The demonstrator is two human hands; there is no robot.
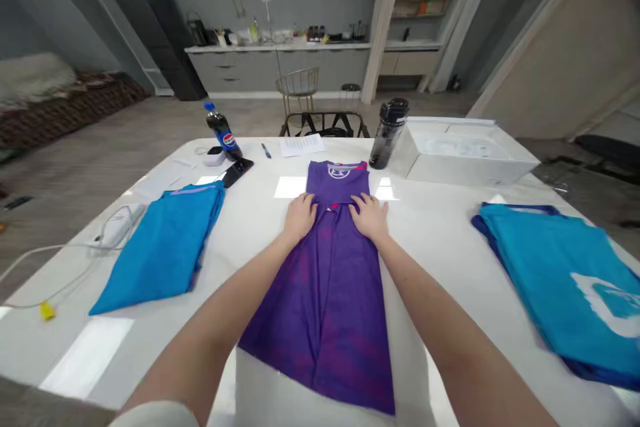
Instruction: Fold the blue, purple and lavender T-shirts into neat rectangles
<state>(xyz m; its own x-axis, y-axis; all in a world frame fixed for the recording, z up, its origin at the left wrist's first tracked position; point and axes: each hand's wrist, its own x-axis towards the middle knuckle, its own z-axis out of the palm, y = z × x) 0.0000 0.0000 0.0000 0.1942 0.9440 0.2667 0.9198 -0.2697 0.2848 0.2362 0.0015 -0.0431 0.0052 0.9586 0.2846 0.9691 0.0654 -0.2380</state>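
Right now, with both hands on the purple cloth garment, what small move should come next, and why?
I would probably smooth the lower part of the purple cloth garment outward: long creases run down it, while the left hand and right hand rest at either side higher up.

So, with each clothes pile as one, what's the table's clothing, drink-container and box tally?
Clothing: 3 (purple fabric garment, left blue folded pile, right blue folded pile)
Drink containers: 2 (blue-capped plastic bottle, black cylindrical tumbler)
Open white box: 1
Total: 6
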